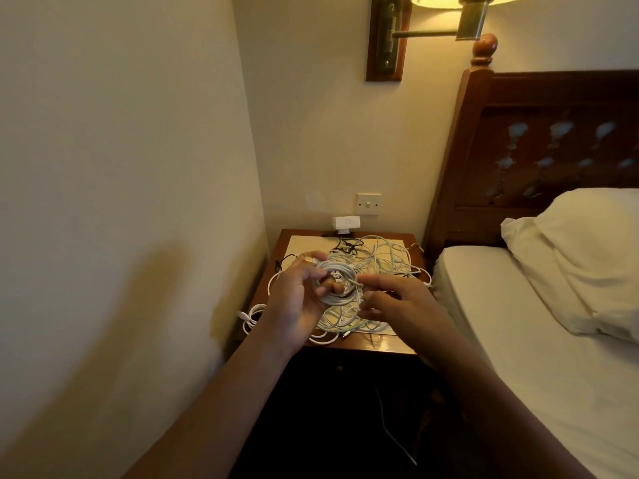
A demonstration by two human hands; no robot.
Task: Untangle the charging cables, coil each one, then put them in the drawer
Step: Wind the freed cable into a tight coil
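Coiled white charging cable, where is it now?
In the head view, the coiled white charging cable is gripped in the left hand, above the tangle of white cables on the wooden bedside table, with the right hand at its right.

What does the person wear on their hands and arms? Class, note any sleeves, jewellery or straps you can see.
The left hand wears a gold-toned ring on one finger. The right hand shows no ring, though it is slightly blurred. The left forearm and right forearm are bare to the picture's edge: no sleeve, watch or bracelet shows.
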